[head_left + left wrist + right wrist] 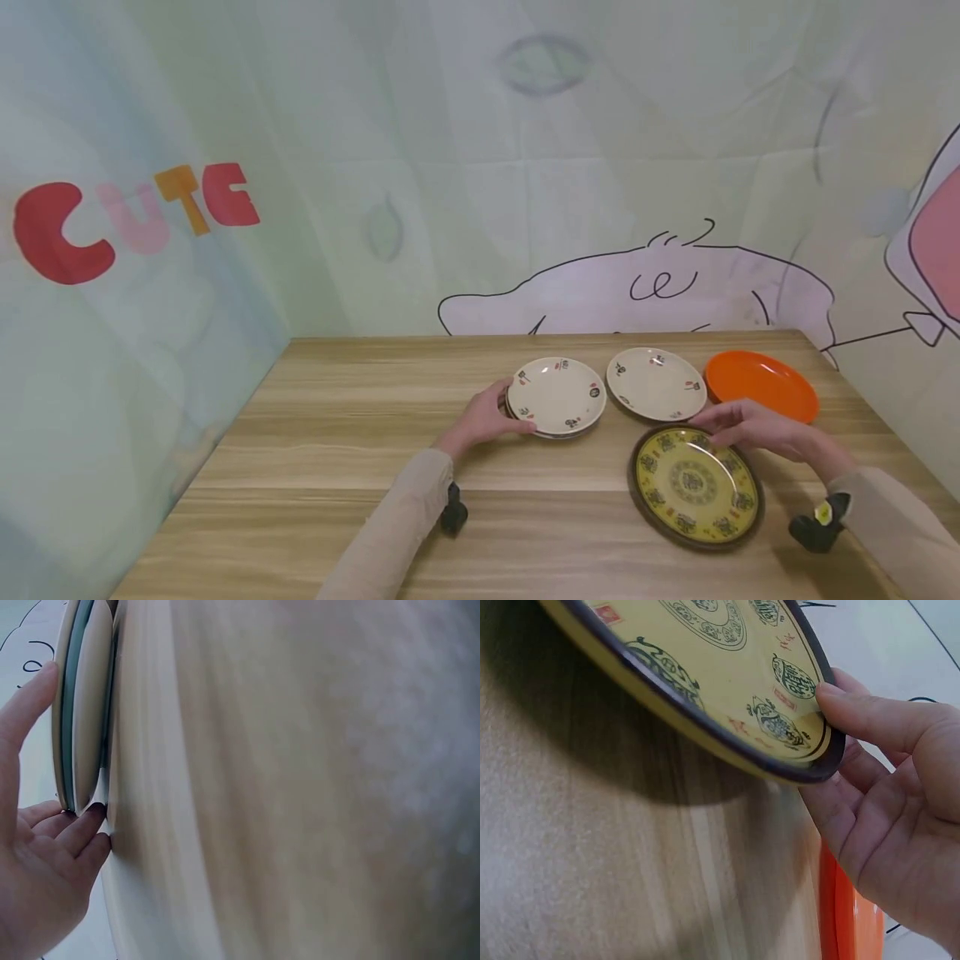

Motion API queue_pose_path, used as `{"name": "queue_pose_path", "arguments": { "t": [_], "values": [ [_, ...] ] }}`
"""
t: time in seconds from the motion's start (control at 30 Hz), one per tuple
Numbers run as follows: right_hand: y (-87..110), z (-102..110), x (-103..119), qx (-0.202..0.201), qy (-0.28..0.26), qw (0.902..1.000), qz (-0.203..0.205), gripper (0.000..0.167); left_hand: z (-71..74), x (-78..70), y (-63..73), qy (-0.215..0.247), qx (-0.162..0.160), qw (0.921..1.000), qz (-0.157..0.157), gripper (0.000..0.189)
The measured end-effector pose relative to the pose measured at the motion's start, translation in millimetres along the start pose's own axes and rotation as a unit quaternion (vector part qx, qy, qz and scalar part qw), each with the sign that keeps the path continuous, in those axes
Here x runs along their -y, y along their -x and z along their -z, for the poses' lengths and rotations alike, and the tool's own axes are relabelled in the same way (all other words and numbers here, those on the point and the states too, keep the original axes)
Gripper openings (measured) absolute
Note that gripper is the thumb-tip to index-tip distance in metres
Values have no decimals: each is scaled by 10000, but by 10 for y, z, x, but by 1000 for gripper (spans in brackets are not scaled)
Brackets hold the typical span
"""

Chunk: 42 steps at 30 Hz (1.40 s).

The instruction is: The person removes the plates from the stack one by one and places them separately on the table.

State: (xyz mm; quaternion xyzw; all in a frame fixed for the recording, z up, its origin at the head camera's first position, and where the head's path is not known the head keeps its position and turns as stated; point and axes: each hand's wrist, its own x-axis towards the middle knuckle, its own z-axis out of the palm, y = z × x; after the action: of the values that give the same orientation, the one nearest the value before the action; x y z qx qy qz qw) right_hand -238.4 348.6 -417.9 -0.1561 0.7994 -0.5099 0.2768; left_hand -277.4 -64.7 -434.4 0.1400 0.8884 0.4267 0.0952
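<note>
My left hand holds the left edge of a small stack of plates; the top one is white with little dark and red motifs. In the left wrist view the thumb lies at the upper rim and the fingers reach round the lower edge, where a green plate shows between pale ones. With thumb on the face and fingers beneath, my right hand pinches the far rim of a yellow plate with a dark brown border. That plate is tilted, its lower edge raised over the tabletop in the right wrist view.
A second white patterned plate lies right of the stack, beyond the yellow plate. Beside it, an orange plate lies near the table's far right corner, behind my right hand. A printed curtain hangs along the back of the wooden table.
</note>
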Motion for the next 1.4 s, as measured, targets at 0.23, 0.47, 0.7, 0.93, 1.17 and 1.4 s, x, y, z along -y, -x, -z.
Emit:
{"name": "queue_pose_path", "arguments": {
  "t": [0.23, 0.47, 0.7, 0.93, 1.17, 1.4],
  "values": [
    [-17, 11, -56, 109, 45, 9998, 142, 43, -2, 6, -7, -81, 1, 10000, 29, 93],
    [-33, 3, -96, -27, 226, 9997, 129, 43, 3, 17, -17, -124, -23, 9999, -31, 94],
    [-41, -10, -83, -83, 255, 9996, 95, 43, -1, 38, -22, -125, -17, 9999, -52, 94],
    [-62, -19, -66, -409, 502, 9978, -142, 42, 1, 32, -14, -49, -11, 10000, -31, 93],
    [-80, -20, -60, -664, 733, 9947, -275, 40, 4, 19, -18, -37, -10, 10000, 10, 93],
    [-83, -36, -60, -624, 556, 9962, -246, 41, -7, 55, -42, -52, -12, 9999, -128, 93]
  ]
}}
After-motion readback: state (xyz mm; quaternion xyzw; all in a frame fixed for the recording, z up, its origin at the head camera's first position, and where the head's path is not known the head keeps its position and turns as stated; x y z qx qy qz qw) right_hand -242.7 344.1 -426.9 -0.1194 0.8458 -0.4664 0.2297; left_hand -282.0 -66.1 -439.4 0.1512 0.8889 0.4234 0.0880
